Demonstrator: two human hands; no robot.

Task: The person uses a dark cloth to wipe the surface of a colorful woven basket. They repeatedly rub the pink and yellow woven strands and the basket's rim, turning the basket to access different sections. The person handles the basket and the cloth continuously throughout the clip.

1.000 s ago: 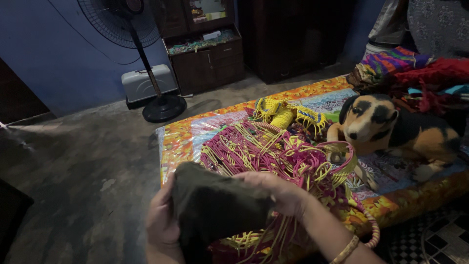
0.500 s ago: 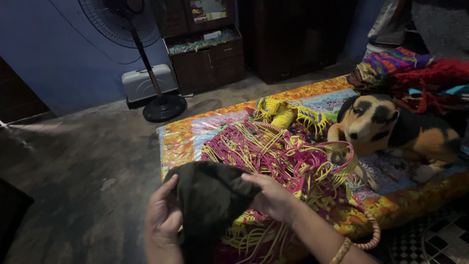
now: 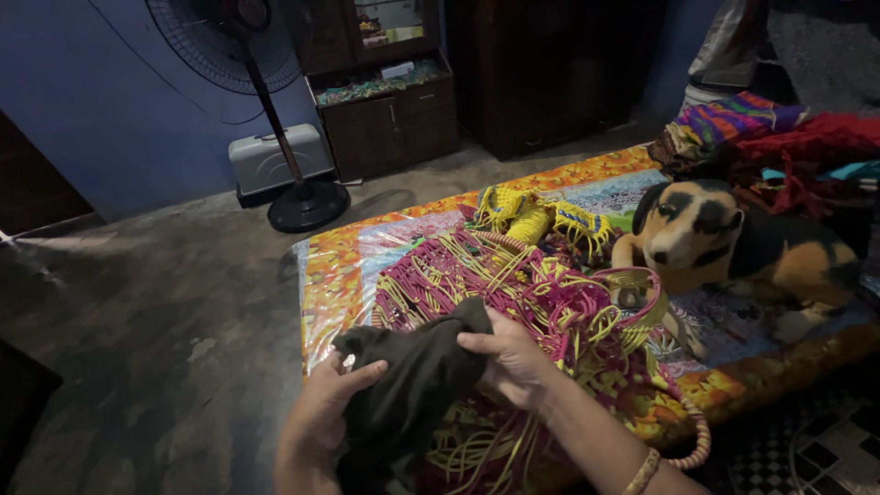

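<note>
Above the patterned mat [image 3: 348,275], both hands [image 3: 412,394] grasp a dark cloth [image 3: 417,380] between them.

dim room, light weak and coming from the left; the floor [image 3: 156,302] catches a dull sheen. dark cloth [image 3: 412,385] in the hands reads as near-black, little detail. cupboards [image 3: 550,73] at the back sink into shadow. edges slightly stretched, soft grain throughout.
</note>
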